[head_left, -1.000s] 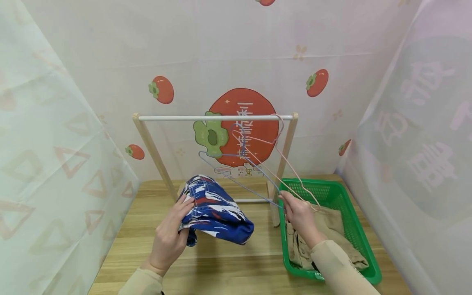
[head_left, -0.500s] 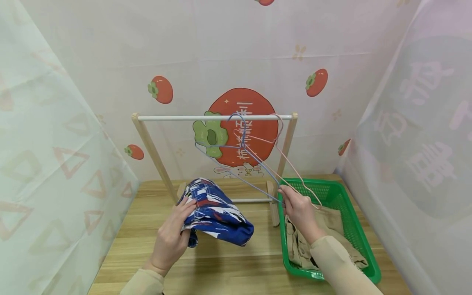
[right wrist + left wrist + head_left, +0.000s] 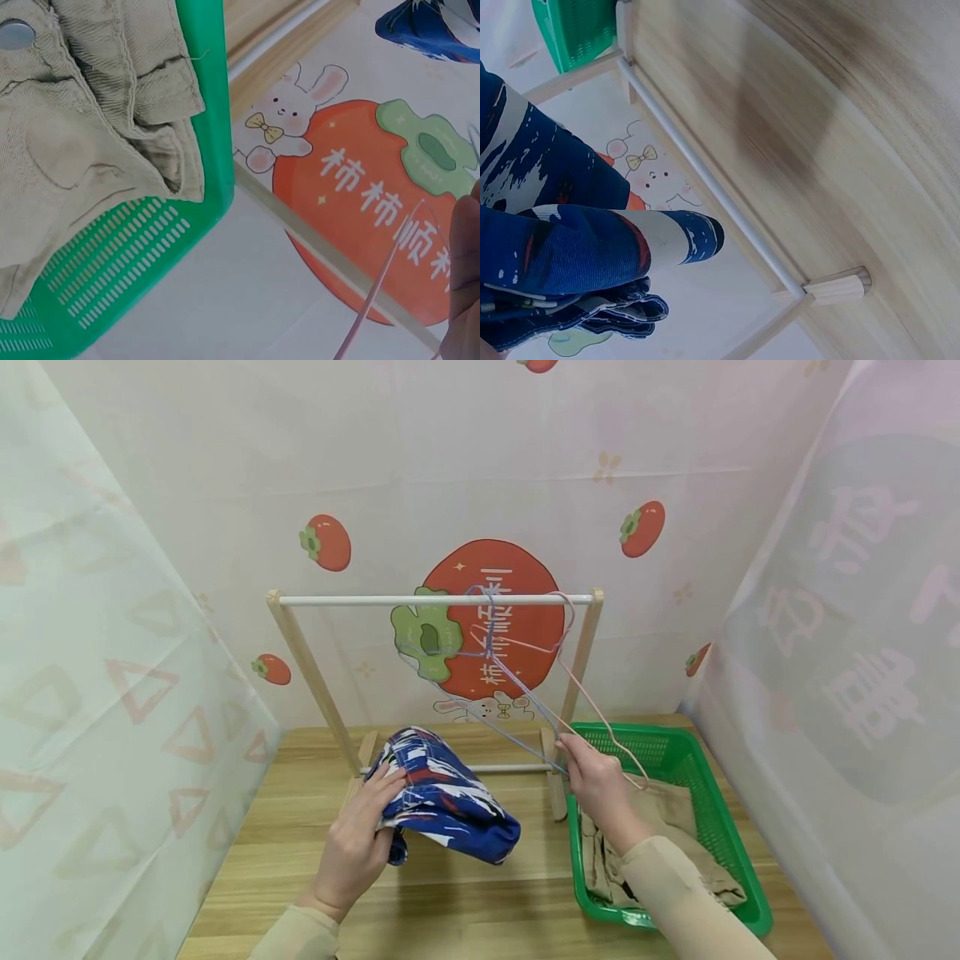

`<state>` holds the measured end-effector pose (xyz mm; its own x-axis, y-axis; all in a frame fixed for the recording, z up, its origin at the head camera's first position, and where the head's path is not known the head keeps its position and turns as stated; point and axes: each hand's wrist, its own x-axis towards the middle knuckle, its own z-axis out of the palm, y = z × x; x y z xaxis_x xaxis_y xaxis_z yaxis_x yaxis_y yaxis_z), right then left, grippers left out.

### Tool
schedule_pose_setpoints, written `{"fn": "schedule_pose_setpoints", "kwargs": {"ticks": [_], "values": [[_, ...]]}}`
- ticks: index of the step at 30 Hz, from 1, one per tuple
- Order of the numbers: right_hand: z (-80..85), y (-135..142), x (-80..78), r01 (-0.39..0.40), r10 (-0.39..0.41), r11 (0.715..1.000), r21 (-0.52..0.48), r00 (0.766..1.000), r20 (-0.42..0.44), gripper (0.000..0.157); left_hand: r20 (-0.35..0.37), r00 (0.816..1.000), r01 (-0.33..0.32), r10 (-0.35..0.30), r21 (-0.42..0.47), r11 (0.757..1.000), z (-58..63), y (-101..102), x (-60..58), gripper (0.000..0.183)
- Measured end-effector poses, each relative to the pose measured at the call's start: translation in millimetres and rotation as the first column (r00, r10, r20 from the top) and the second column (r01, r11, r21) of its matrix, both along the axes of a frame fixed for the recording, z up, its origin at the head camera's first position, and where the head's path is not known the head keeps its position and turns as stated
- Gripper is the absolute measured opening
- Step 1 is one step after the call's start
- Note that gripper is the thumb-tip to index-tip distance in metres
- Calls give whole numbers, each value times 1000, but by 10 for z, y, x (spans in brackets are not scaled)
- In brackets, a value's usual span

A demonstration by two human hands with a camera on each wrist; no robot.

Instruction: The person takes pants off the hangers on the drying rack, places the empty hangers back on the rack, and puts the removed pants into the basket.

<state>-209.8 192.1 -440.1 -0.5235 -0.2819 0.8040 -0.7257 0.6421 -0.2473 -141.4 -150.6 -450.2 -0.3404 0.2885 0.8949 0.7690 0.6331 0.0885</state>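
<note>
In the head view my left hand grips a folded blue, white and red patterned garment, thumb underneath and fingers on top. The garment fills the left side of the left wrist view, its layers bunched below. My right hand pinches the lower right corner of a blue hanger. That hanger's hook is up at the white rod of a small wooden rack. Just right of it a pink hanger hangs from the rod, its far part crossing behind the blue wire.
A green basket stands on the right, holding a folded khaki garment. The rack's wooden posts rise from the wooden table. Printed cloth walls close in the back and sides.
My right hand has moved up and slightly left, lifting the blue hanger so its hook went from below the rod to the rod. The left hand and garment have shifted slightly down and right.
</note>
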Motion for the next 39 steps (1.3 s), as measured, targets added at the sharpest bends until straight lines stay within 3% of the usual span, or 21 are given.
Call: {"fn": "schedule_pose_setpoints", "kwargs": {"ticks": [4,8,11,14,19,22,25,27,30,32,35,39], "values": [[-23,-43,8,20,-20,999,38,1000,-3,34,-6,1000,4,-4,-3,1000,-16,-4,-15,32],[-42,-53,23,53,-54,998,37,997,50,16,-8,1000,4,-4,-3,1000,-27,-13,-24,32],[-53,-37,37,91,-93,995,26,993,73,31,-3,1000,-2,2,-1,1000,-33,-14,-29,33],[-61,-10,47,142,-143,990,18,988,51,40,0,1000,-6,6,2,1000,-38,-9,-35,34],[-69,35,52,180,-179,984,15,982,-62,34,-4,1000,-8,8,5,1000,-48,6,-48,34],[-58,51,66,122,-113,992,46,981,-158,35,-10,1000,-8,8,6,1000,-62,24,-65,34],[-41,37,109,-5,39,991,131,965,-258,35,-11,1000,-10,10,6,1000,-78,49,-86,35],[-44,3,165,-103,156,974,203,952,-265,37,-4,1000,-15,15,5,1000,-84,69,-94,36],[-92,-66,272,-213,271,927,309,949,-161,51,10,1000,-17,17,8,1000,-92,103,-107,37],[-152,-106,343,-251,287,901,354,957,-50,68,16,1000,-15,15,13,1000,-96,132,-117,38],[-244,-150,432,-263,247,877,403,965,90,91,13,1000,-13,13,21,1000,-102,187,-133,39],[-313,-208,509,-229,168,877,422,970,177,107,11,1000,-11,10,26,1000,-103,281,-141,38]]}}
